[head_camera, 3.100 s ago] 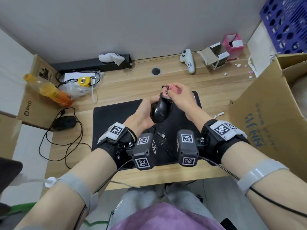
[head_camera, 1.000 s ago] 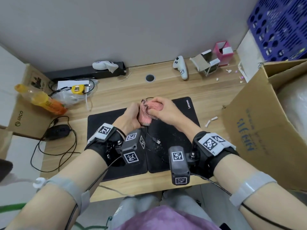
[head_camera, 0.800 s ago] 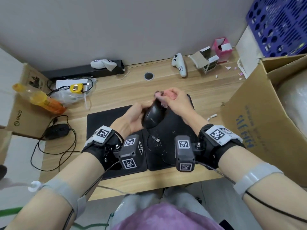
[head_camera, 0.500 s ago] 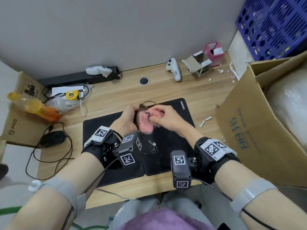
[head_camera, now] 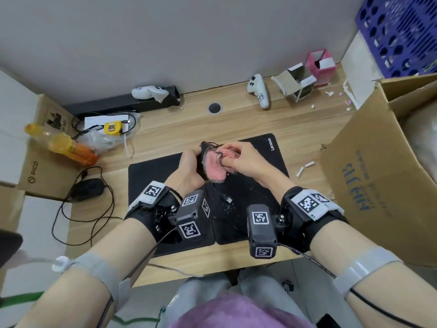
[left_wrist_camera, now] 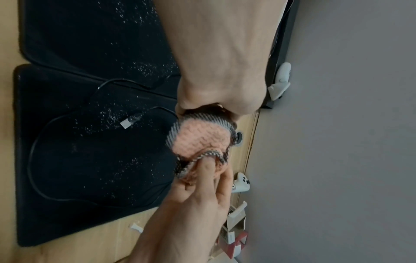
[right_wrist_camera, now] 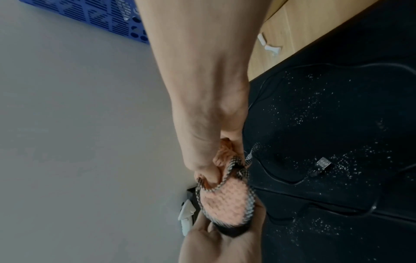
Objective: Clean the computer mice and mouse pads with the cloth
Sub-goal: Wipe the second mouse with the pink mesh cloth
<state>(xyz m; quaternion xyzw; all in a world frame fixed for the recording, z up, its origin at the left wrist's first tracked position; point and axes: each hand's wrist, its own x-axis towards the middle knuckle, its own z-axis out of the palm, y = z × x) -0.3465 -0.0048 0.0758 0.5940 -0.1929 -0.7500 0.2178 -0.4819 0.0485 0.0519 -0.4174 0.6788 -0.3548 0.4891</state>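
Pink cloth [head_camera: 216, 167] now covers the black mouse [head_camera: 203, 154] again above the desk's centre, my left hand [head_camera: 186, 171] cupping it; left wrist shows right hand [left_wrist_camera: 198, 192] pinching cloth; right wrist: mouse [right_wrist_camera: 231, 229] half-hidden, so wiping continues.

An orange bottle [head_camera: 63, 147], white controller [head_camera: 259, 91] and cardboard box [head_camera: 378, 176] surround the desk.

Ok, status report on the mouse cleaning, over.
Left hand grips black mouse above the pads. Right hand presses pink cloth onto it. Mouse pads speckled with crumbs; loose USB cable lying across them.
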